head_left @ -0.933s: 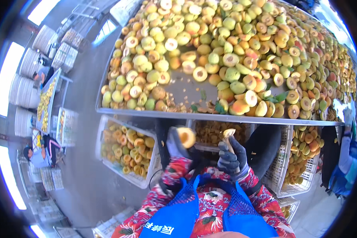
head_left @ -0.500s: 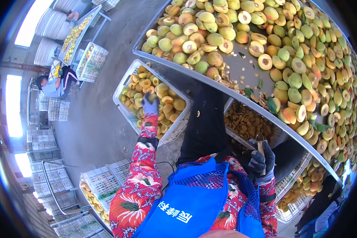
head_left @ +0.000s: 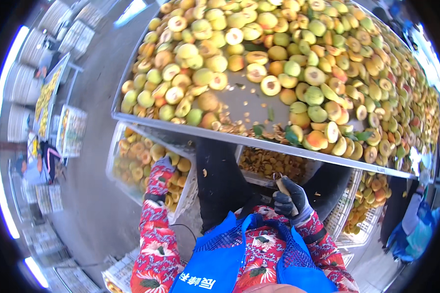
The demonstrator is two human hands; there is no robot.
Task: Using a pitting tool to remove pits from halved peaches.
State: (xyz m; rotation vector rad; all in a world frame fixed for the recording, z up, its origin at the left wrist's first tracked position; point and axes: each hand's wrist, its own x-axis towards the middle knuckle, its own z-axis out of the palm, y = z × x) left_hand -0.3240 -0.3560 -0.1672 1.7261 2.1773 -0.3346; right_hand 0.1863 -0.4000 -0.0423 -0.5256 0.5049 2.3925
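Right of centre, a light-handled tool [head_left: 282,186] is clasped in the right hand [head_left: 297,197]. At left, the left hand [head_left: 163,166] is held over crated fruit halves [head_left: 143,156]; its grip cannot be told. Halves are best released low.

Bright windows [head_left: 9,73] stand beyond a grey floor [head_left: 90,195].

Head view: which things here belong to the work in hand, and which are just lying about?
Seemingly in the work: right hand and its pale-handled tool; left hand at the white crate; fruit on the metal table.

Seemingly just about: green leaf near the table's edge; pale round stacks and background fruit at far left.
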